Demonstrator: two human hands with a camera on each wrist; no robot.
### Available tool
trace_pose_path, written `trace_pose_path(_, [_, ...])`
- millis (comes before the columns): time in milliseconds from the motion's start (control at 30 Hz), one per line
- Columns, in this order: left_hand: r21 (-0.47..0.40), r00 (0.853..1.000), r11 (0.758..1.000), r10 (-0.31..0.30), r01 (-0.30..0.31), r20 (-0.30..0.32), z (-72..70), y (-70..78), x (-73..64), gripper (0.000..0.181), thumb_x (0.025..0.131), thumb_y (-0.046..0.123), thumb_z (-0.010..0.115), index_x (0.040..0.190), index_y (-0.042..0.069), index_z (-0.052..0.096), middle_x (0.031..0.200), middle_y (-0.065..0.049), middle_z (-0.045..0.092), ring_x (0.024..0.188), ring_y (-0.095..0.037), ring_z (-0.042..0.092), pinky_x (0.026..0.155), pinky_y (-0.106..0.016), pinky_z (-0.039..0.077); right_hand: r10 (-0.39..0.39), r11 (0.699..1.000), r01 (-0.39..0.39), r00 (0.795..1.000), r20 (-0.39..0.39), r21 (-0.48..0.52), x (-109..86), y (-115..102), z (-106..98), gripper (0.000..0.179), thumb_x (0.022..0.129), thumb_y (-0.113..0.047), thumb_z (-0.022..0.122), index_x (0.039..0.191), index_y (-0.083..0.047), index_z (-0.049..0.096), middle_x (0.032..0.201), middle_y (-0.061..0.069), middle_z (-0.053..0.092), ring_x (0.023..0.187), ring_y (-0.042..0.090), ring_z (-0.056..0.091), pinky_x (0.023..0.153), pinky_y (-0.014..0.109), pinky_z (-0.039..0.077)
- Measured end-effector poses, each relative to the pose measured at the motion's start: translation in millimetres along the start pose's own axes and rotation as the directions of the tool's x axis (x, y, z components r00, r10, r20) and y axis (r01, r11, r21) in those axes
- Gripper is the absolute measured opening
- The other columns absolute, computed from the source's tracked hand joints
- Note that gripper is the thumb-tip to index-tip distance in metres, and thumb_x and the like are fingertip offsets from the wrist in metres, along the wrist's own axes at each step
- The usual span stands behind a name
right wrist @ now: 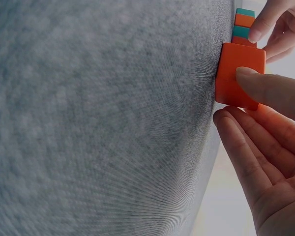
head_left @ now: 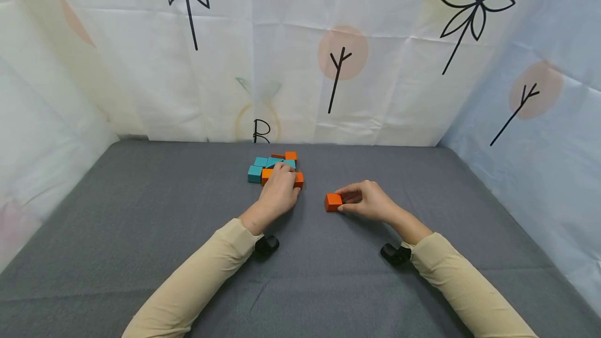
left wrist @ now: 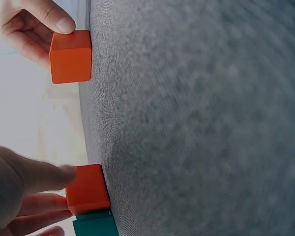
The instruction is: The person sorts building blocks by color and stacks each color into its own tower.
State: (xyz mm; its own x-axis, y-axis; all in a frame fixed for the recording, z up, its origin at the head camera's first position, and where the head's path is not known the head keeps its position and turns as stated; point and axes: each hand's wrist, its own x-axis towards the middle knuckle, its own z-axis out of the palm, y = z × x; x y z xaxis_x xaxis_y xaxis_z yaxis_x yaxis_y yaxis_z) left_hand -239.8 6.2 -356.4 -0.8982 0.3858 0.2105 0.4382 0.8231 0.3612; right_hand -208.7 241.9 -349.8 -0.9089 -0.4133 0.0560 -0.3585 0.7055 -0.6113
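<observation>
The right hand [head_left: 371, 201] pinches an orange block [head_left: 333, 203] between thumb and fingers, to the right of and apart from a cluster of teal blocks [head_left: 254, 174] and orange ones. The pinched piece sits level, one flat side turned toward the person (it is nearly a cube, so a long axis cannot be told). The left hand [head_left: 279, 190] grips the end block [left wrist: 87, 190], also orange, at the cluster's near right corner. All are smooth, sharp-edged solids; the grey cloth [head_left: 188, 213] beneath looks woven, faintly creased.

teal block [left wrist: 96, 226] partly outside left-wrist view
</observation>
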Motion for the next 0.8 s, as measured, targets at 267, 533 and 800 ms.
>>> trace_pose_path(267, [-0.080,1.000,0.997,-0.018,0.017,-0.011,-0.5,2.9,0.1,0.017,0.087,0.005,0.069,0.103,-0.002,0.068,0.104,-0.014,0.063,0.095,-0.028,0.050,0.083,-0.036,0.048,0.007,1.000,-0.007,1.000,0.003,0.004,0.0,-1.4,-0.6,0.038,0.081,-0.008,0.076,0.115,0.005,0.067,0.105,0.019,0.071,0.090,0.026,0.071,0.076,0.029,0.057])
trace_pose_path(533, [-0.192,0.999,0.981,-0.030,0.034,0.026,1.4,2.7,0.4,0.025,0.084,0.006,0.073,0.107,-0.001,0.067,0.102,-0.013,0.059,0.094,-0.026,0.055,0.082,-0.036,0.050,0.007,1.000,-0.007,1.000,-0.002,-0.001,0.3,-1.0,0.3,0.037,0.081,-0.009,0.076,0.115,0.004,0.067,0.103,0.018,0.071,0.089,0.026,0.071,0.075,0.030,0.057])
trace_pose_path(800, [-0.299,0.994,0.950,-0.072,0.093,0.078,4.6,0.3,0.6,0.031,0.083,0.010,0.075,0.113,0.004,0.066,0.113,-0.011,0.065,0.101,-0.025,0.058,0.090,-0.038,0.049,-0.005,1.000,0.005,1.000,-0.003,-0.006,0.6,-1.5,0.2,0.037,0.081,-0.009,0.076,0.115,0.004,0.067,0.104,0.019,0.071,0.089,0.026,0.071,0.075,0.031,0.057])
